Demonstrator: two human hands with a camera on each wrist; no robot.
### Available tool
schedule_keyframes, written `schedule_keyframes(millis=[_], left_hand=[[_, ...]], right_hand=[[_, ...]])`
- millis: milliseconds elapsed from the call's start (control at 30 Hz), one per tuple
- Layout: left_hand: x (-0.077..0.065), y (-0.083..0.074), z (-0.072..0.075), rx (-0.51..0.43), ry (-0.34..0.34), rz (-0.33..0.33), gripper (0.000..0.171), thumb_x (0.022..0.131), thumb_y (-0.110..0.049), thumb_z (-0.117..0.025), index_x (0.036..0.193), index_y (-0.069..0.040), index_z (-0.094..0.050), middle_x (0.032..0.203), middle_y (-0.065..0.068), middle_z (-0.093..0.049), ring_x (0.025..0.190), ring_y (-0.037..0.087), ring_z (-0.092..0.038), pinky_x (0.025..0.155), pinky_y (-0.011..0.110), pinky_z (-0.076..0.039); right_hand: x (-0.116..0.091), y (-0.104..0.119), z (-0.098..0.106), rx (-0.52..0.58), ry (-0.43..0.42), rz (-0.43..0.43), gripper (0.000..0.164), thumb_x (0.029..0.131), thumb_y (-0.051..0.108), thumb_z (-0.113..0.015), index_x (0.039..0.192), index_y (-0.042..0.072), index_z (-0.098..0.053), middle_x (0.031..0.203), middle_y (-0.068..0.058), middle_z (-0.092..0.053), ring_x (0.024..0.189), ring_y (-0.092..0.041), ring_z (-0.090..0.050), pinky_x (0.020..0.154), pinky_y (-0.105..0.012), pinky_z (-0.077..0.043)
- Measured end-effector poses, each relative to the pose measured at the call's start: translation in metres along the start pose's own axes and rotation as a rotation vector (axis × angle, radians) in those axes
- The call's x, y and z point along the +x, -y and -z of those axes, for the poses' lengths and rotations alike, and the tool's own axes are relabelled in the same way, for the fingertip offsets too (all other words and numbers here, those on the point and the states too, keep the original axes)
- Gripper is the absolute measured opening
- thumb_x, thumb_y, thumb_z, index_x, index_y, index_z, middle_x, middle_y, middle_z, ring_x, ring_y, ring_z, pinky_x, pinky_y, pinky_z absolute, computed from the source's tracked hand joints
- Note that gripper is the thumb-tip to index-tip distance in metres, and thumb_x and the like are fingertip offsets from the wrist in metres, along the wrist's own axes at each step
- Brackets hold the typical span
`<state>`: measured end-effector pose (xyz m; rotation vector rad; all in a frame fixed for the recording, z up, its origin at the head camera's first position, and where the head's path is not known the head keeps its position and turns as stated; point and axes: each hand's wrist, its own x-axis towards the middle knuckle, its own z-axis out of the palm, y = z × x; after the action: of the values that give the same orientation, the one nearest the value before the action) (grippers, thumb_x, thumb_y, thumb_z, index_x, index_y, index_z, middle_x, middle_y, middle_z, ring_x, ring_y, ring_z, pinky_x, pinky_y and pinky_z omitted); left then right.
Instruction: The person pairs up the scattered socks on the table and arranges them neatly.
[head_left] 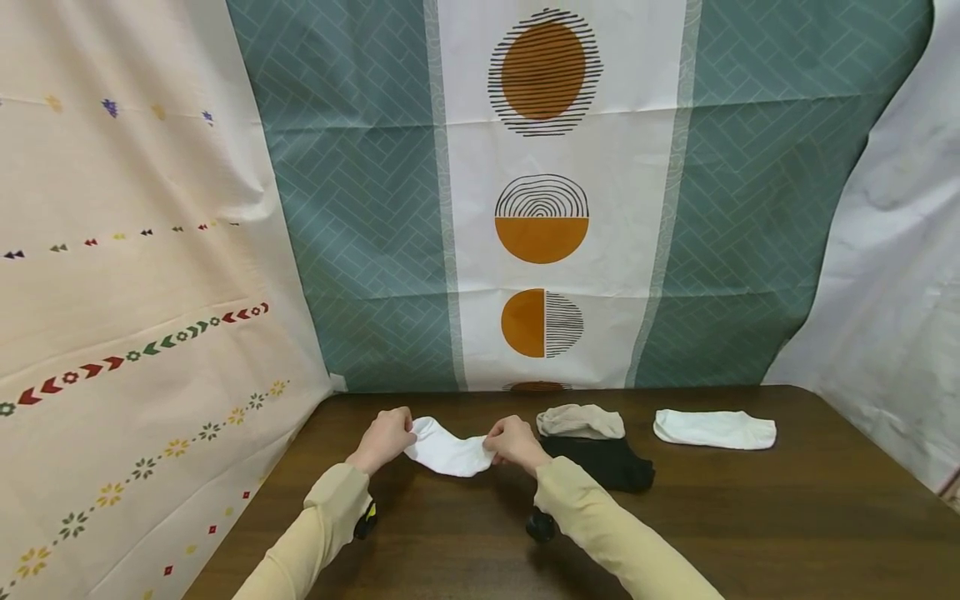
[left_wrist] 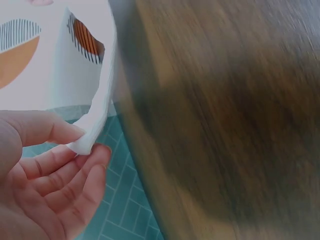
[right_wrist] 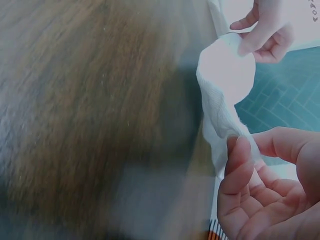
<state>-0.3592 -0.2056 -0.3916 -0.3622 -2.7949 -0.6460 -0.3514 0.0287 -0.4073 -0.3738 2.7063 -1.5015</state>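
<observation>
A white sock (head_left: 450, 451) hangs stretched between both hands, a little above the brown table. My left hand (head_left: 386, 442) pinches its left end between thumb and fingers; in the left wrist view the thumb presses the white sock (left_wrist: 102, 95) against the fingertips. At the other end, my right hand (head_left: 516, 443) pinches the sock's edge. The right wrist view shows the sock (right_wrist: 225, 75) sagging between the two hands. Just right of the right hand lie a beige sock (head_left: 580, 422) and a black sock (head_left: 600, 460), the beige one behind and partly over the black.
Farther right, another white sock (head_left: 714, 429) lies flat on the wooden table (head_left: 750, 517). A patterned teal and white curtain (head_left: 375, 250) hangs along the table's back edge. Cream cloth (head_left: 150, 292) hangs at the left, and pale cloth (head_left: 892, 292) at the right.
</observation>
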Motion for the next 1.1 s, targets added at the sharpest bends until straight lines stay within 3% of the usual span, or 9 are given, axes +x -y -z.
schedule_keyframes(millis=[300, 633, 900, 1100], left_hand=[[0.0, -0.017, -0.006, -0.017, 0.0, -0.028, 0.015, 0.073, -0.002, -0.061, 0.068, -0.008, -0.048, 0.059, 0.001, -0.041, 0.05, 0.016, -0.039, 0.044, 0.028, -0.03], [-0.005, -0.033, -0.012, -0.032, 0.018, -0.025, 0.016, 0.074, -0.004, -0.062, 0.068, -0.008, -0.048, 0.058, 0.001, -0.041, 0.049, 0.015, -0.04, 0.043, 0.027, -0.031], [-0.011, -0.045, -0.013, -0.037, 0.015, -0.078, 0.017, 0.073, -0.003, -0.063, 0.068, -0.008, -0.048, 0.059, 0.001, -0.042, 0.051, 0.015, -0.04, 0.044, 0.027, -0.032], [-0.016, -0.055, -0.013, -0.077, 0.032, -0.118, 0.016, 0.072, -0.002, -0.062, 0.068, -0.007, -0.047, 0.059, 0.001, -0.041, 0.051, 0.015, -0.039, 0.045, 0.027, -0.032]], right_hand=[[-0.004, -0.008, 0.017, -0.003, 0.022, 0.027, 0.004, 0.077, 0.001, -0.062, 0.073, -0.001, -0.062, 0.058, -0.004, -0.056, 0.057, -0.03, -0.061, 0.051, -0.036, -0.048], [-0.014, -0.01, 0.037, -0.011, 0.054, 0.042, 0.004, 0.077, 0.001, -0.061, 0.074, -0.001, -0.061, 0.06, -0.004, -0.055, 0.056, -0.028, -0.06, 0.045, -0.025, -0.042], [-0.024, -0.016, 0.052, -0.064, 0.062, 0.04, 0.005, 0.078, 0.004, -0.063, 0.074, 0.001, -0.061, 0.063, -0.004, -0.055, 0.051, -0.016, -0.056, 0.047, -0.026, -0.043], [-0.029, -0.021, 0.062, -0.078, 0.062, 0.044, 0.006, 0.078, 0.003, -0.063, 0.073, 0.002, -0.061, 0.061, -0.003, -0.054, 0.05, -0.017, -0.055, 0.046, -0.026, -0.042]])
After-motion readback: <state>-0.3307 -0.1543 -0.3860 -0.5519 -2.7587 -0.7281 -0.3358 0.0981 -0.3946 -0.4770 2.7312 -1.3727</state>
